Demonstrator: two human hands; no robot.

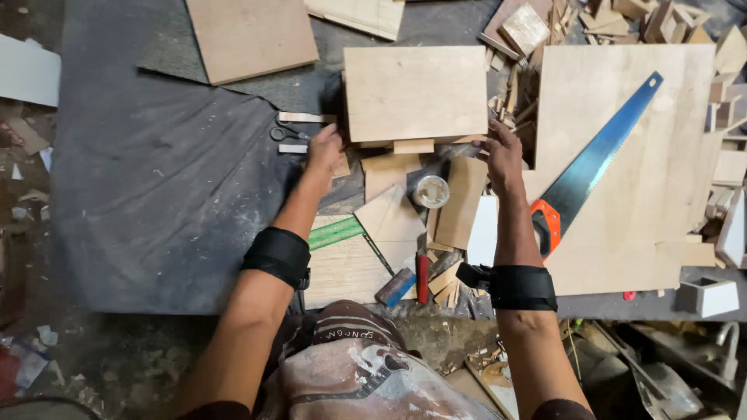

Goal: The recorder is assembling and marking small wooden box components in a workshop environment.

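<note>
Both hands gripping wooden box | left, right | arms outstretched

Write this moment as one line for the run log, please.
left hand: at left lower corner of plywood box | right hand: at its right lower corner | handsaw: lying on board, untouched | scissors: beside left hand

The plywood box is pale tan, as is the large board under the handsaw, whose blade is blue and grip orange and black. The worktop is dusty dark grey. The ruler is green, the wristbands black, the marker red.
</note>
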